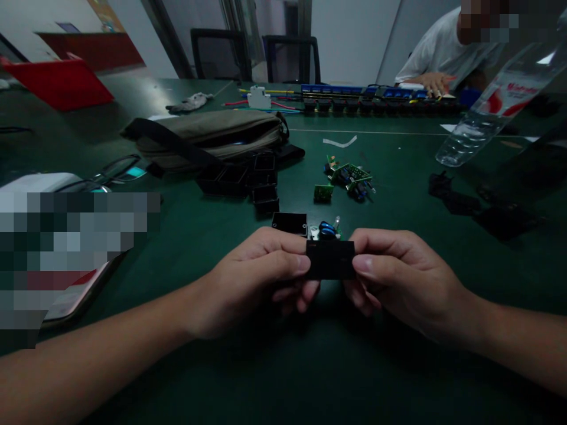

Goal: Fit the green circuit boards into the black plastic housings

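Between my two hands is a small black plastic case (330, 260), held above the green table. My left hand (261, 265) pinches its left end with thumb and fingers, and my right hand (398, 268) pinches the right end. Just behind the case's upper edge shows a circuit board (328, 229) with a blue-wound coil and a clear LED; whether it sits in the case or beyond it I cannot tell. An open black case (289, 223) lies past my left fingers. Farther back are a single green circuit board (323, 193) and a pile of circuit boards (349, 176).
More black cases (264, 195) lie before a grey-green bag (208, 139). Glasses (119, 171) and a blurred-out flat device (75, 295) are at left. At right, a water bottle (491, 106) leans. Behind, a person (436, 53) rests a hand near a row of wired modules (354, 100).
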